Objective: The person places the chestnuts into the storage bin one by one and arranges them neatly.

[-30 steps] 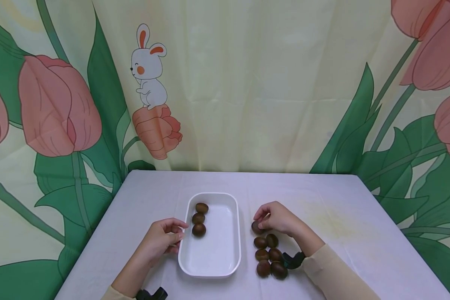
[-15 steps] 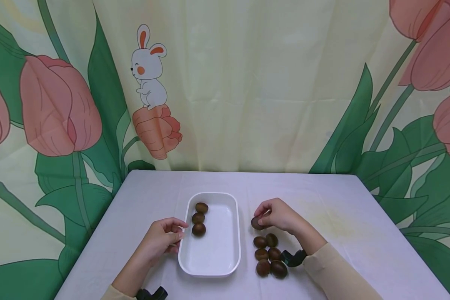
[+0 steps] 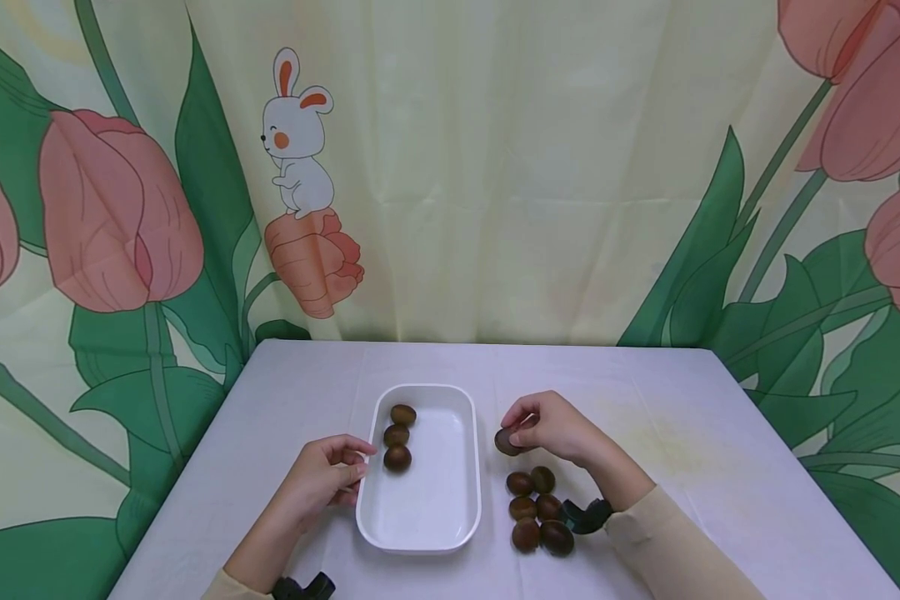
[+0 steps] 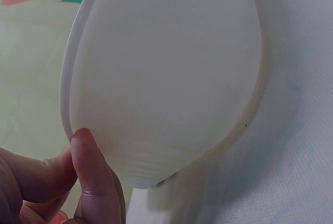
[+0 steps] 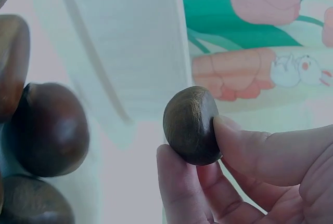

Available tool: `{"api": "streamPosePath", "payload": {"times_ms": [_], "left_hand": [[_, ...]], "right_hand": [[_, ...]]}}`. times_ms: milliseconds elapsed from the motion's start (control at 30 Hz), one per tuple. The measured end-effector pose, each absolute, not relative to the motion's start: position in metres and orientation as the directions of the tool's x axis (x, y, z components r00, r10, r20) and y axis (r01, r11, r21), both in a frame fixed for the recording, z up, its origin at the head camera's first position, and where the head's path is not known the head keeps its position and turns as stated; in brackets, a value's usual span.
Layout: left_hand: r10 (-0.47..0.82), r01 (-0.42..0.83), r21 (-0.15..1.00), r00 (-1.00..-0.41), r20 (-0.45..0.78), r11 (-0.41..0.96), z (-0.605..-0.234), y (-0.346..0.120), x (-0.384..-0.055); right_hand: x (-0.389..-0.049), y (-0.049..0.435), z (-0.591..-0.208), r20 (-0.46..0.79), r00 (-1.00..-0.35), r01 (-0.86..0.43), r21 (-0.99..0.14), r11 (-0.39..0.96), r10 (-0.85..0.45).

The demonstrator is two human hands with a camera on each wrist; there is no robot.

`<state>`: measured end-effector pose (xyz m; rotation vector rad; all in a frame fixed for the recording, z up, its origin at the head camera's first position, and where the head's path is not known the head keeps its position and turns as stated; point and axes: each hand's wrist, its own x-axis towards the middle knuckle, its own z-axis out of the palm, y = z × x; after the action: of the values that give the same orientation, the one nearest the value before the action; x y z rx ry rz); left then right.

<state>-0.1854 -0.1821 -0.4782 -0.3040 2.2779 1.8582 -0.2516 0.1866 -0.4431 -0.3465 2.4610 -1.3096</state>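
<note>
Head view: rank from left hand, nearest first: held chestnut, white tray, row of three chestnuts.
1. White tray: its left rim meets the left hand.
2. Row of three chestnuts: inside the tray, along its left side.
3. Held chestnut: past the tray's right wall, in the right hand.

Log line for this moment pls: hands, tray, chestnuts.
right hand: pinches chestnut beside white tray | left hand: holds tray rim | in tray: three chestnuts | on table: six chestnuts

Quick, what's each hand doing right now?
Left hand: closed, holding the white tray at its edge.
Right hand: closed, pinching a brown chestnut.
</note>
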Motion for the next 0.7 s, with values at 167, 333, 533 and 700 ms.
{"api": "streamPosePath", "payload": {"times_ms": [167,333,533,700], "left_hand": [[-0.033,-0.268,0.944,-0.963,-0.266,0.191,-0.478,-0.182,-0.185],[-0.027,-0.266,0.945,-0.964,-0.266,0.190,-0.477,-0.182,-0.185],[-0.033,-0.275,0.942,-0.961,-0.274,0.191,-0.477,-0.182,-0.185],[-0.040,-0.279,0.940,-0.960,-0.276,0.199,-0.476,-0.182,-0.185]], "right_hand": [[-0.247,0.180,-0.435,-0.159,-0.912,-0.074,-0.844,0.532,-0.378],[-0.244,0.174,-0.430,-0.141,-0.908,-0.093,-0.851,0.517,-0.395],[-0.242,0.166,-0.427,-0.117,-0.896,-0.122,-0.864,0.489,-0.429],[-0.241,0.156,-0.426,-0.092,-0.885,-0.145,-0.877,0.458,-0.456]]}}
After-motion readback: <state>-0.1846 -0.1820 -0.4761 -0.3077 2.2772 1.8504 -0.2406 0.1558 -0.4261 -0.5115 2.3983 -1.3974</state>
